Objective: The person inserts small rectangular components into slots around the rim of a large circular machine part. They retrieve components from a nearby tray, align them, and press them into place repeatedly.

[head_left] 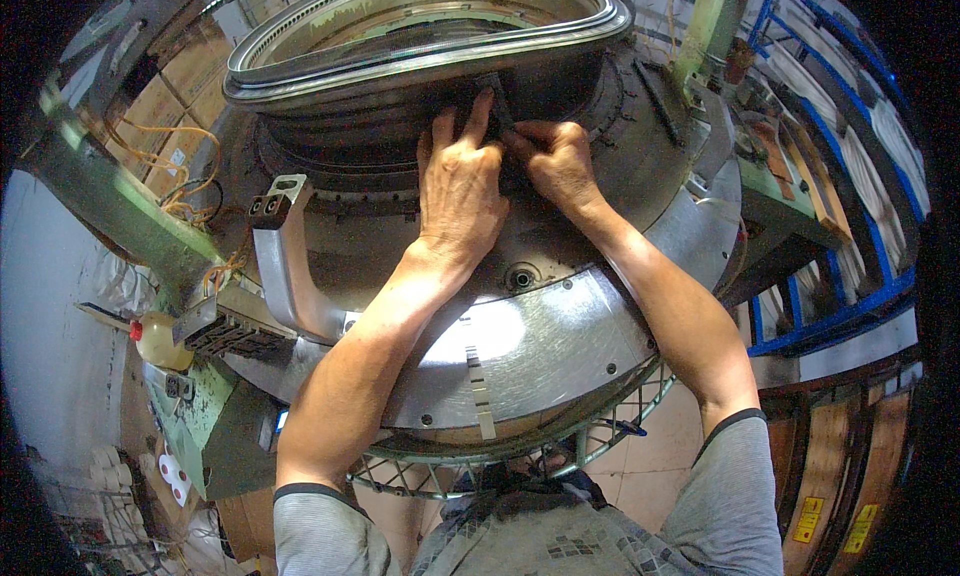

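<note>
Both my arms reach over a large round metal machine, which looks like a circular knitting machine, toward its raised dark cylinder (pixel 340 126). My left hand (pixel 462 181) lies against the cylinder's near side, its fingers stretched upward and apart. Close beside it on the right, my right hand (pixel 558 164) is closed, with thumb and fingertips pinched together at the dark surface. Whatever is between those fingertips is too dark and small to make out. Above the hands runs the cylinder's shiny metal rim (pixel 430 64). Below them curves a polished metal ring plate (pixel 540 341).
A metal bracket (pixel 290 266) stands up from the ring at the left. Green frame posts (pixel 115 206) flank the machine. A yellowish bottle (pixel 162 340) with a red cap is at lower left. Blue racks (pixel 850 321) line the right side, above wooden boards (pixel 825 466).
</note>
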The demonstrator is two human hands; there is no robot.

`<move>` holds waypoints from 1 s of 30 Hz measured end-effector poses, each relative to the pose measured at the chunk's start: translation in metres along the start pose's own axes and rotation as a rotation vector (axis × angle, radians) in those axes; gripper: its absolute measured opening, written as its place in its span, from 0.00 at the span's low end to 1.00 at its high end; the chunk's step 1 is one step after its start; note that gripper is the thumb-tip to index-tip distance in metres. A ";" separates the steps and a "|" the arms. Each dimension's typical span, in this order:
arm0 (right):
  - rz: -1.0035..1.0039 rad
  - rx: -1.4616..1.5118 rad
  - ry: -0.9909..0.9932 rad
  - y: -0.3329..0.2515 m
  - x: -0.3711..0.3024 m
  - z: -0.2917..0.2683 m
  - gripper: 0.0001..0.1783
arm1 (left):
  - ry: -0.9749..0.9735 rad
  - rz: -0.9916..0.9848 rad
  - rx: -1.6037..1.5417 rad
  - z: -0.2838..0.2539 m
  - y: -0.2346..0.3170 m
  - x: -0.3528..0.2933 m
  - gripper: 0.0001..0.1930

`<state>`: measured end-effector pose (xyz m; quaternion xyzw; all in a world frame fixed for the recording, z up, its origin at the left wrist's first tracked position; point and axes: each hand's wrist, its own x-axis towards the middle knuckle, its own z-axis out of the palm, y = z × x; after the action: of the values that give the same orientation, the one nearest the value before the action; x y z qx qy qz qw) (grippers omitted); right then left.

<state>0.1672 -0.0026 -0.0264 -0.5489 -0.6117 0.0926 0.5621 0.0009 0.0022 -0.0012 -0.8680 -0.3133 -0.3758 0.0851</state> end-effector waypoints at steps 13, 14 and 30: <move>0.026 -0.046 -0.002 0.000 0.001 -0.001 0.18 | -0.026 0.006 0.027 -0.001 0.002 0.000 0.21; 0.034 -0.060 -0.002 0.000 0.001 -0.001 0.18 | -0.019 0.014 0.046 -0.001 0.002 0.000 0.21; 0.020 -0.040 0.015 -0.001 0.002 0.000 0.15 | -0.035 0.028 0.061 -0.001 0.002 0.001 0.22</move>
<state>0.1672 -0.0009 -0.0246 -0.5667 -0.6036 0.0819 0.5548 0.0014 0.0008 0.0005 -0.8758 -0.3138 -0.3495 0.1116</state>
